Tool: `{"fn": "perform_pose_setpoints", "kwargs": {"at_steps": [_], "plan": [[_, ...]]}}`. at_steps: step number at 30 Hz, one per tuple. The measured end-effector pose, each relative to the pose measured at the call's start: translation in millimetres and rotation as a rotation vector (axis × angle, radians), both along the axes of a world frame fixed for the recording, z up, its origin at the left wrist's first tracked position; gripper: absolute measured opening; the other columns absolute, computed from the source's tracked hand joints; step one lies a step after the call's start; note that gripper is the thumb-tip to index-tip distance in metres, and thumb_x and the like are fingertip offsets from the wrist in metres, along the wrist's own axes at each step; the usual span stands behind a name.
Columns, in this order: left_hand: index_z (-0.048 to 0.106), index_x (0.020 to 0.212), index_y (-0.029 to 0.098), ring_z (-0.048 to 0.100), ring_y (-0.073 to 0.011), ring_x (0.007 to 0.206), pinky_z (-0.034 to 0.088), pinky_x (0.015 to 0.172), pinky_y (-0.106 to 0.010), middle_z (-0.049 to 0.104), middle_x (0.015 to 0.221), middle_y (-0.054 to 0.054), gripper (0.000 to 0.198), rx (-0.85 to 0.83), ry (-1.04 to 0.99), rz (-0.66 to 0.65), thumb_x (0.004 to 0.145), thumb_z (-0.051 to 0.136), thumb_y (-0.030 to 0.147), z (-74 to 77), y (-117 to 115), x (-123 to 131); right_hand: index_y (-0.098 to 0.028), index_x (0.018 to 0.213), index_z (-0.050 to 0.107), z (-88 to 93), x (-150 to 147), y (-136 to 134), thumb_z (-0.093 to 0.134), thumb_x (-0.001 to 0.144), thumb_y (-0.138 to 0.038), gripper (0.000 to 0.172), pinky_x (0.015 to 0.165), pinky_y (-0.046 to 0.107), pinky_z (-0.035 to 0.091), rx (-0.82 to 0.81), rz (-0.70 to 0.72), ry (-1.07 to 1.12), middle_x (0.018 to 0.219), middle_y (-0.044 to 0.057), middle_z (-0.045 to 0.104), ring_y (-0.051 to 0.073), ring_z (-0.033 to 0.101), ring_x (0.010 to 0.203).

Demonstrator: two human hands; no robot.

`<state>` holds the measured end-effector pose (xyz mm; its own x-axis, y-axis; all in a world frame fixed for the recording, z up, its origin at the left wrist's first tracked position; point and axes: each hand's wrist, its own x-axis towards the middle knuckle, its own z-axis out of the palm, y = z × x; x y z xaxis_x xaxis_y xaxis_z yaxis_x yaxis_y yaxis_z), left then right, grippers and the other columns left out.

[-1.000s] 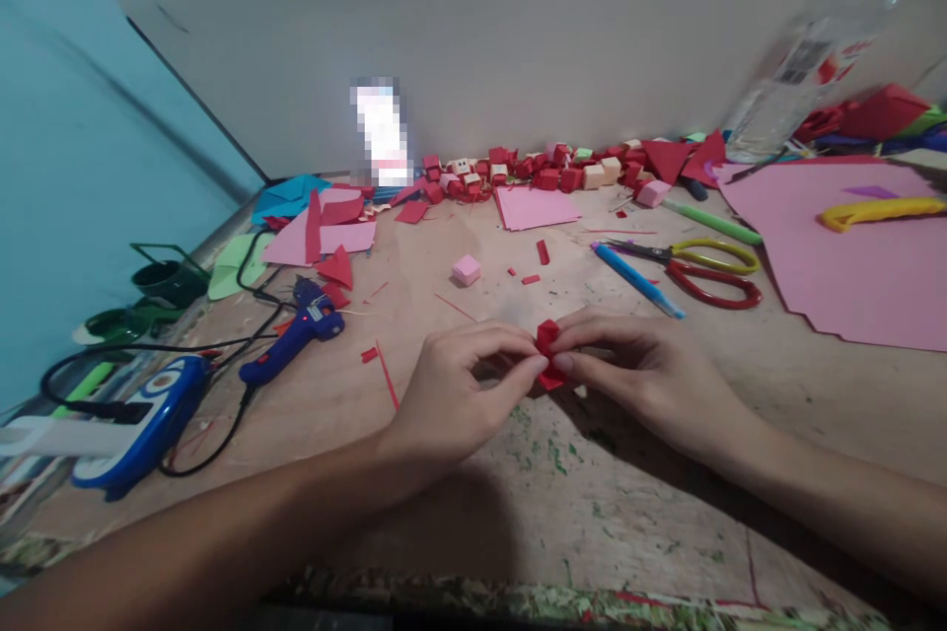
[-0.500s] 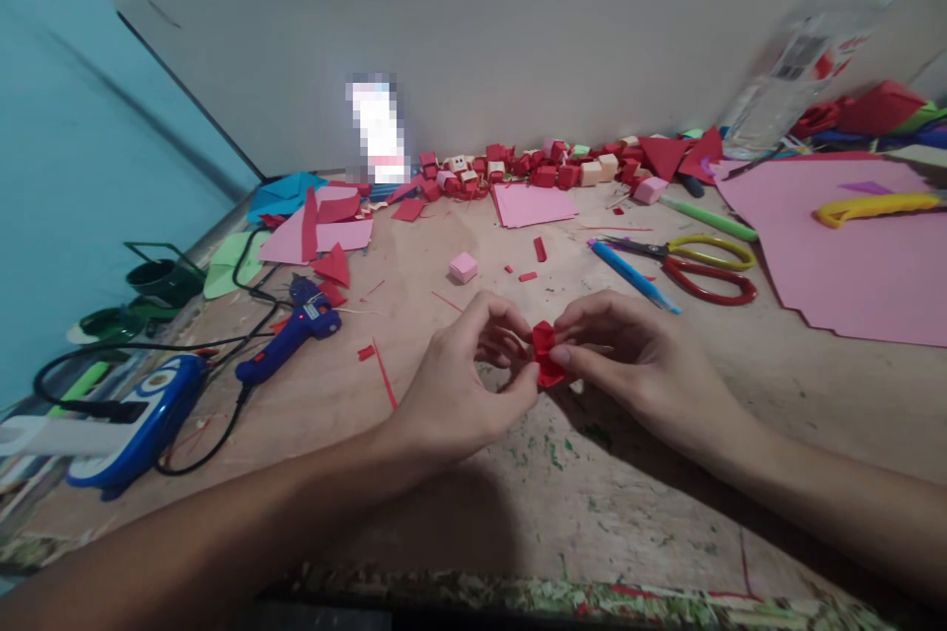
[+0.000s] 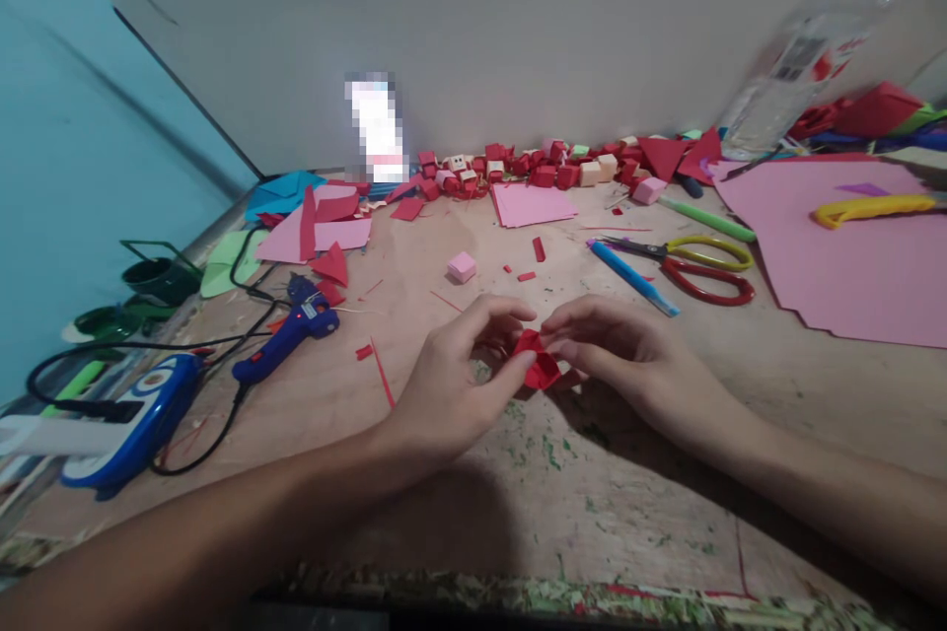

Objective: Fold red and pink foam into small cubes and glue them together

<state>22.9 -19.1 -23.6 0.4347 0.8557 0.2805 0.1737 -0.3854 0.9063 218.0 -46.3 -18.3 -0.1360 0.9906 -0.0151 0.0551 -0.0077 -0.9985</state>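
Note:
A small folded piece of red paper lies low over the wooden table, pinched from both sides. My left hand grips its left edge with thumb and curled fingers. My right hand covers its right side, fingertips pressed on the top fold. Part of the paper is hidden under my fingers.
A pink paper cube sits just beyond my hands. Red-and-yellow scissors, a blue pen and a large pink sheet lie to the right. A blue glue gun with cable lies left. Several small paper cubes line the wall.
The red paper has tipped from upright to flatter and lower over the table. My fingers have shifted round it, the right fingertips now on top.

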Motion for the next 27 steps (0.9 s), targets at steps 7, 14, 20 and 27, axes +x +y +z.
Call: {"fn": "perform_pose_setpoints", "kwargs": {"at_steps": [7, 14, 20, 27], "plan": [[0.071, 0.108, 0.020, 0.073, -0.0171, 0.088, 0.059, 0.083, -0.029, 0.076, 0.099, -0.003, 0.020, -0.016, 0.009, 0.035, 0.089, 0.068, 0.014, 1.3, -0.1, -0.2, -0.023, 0.087, 0.078, 2.9, 1.2, 1.8, 0.079, 0.080, -0.030, 0.010, 0.070, 0.032, 0.063, -0.144, 0.074, 0.088, 0.085, 0.004, 0.080, 0.020, 0.075, 0.074], [0.072, 0.106, 0.020, 0.071, -0.0157, 0.079, 0.058, 0.072, -0.027, 0.077, 0.097, -0.003, 0.020, 0.112, 0.108, 0.025, 0.090, 0.064, 0.010, 0.2, -2.1, -1.9, -0.022, 0.084, 0.078, 1.9, 2.0, 1.1, 0.079, 0.079, -0.029, 0.008, 0.066, 0.028, 0.060, -0.141, 0.056, 0.063, 0.081, 0.003, 0.079, 0.017, 0.072, 0.069], [0.073, 0.097, 0.017, 0.071, -0.0171, 0.078, 0.057, 0.073, -0.028, 0.076, 0.090, -0.003, 0.011, 0.143, 0.164, 0.006, 0.090, 0.066, 0.011, 0.4, -1.4, -3.6, -0.021, 0.083, 0.078, 0.8, 3.1, 0.1, 0.077, 0.080, -0.029, 0.008, 0.062, 0.030, 0.057, -0.101, 0.058, -0.010, 0.080, 0.004, 0.078, 0.018, 0.069, 0.067], [0.074, 0.087, 0.016, 0.069, -0.0172, 0.077, 0.052, 0.071, -0.029, 0.074, 0.083, -0.003, 0.008, 0.140, 0.205, -0.018, 0.091, 0.069, 0.011, 4.8, 0.4, -2.5, -0.019, 0.084, 0.079, 0.6, 4.6, 1.8, 0.077, 0.081, -0.032, 0.013, 0.063, 0.030, 0.058, -0.077, 0.066, -0.078, 0.081, 0.006, 0.078, 0.019, 0.069, 0.068]]}}
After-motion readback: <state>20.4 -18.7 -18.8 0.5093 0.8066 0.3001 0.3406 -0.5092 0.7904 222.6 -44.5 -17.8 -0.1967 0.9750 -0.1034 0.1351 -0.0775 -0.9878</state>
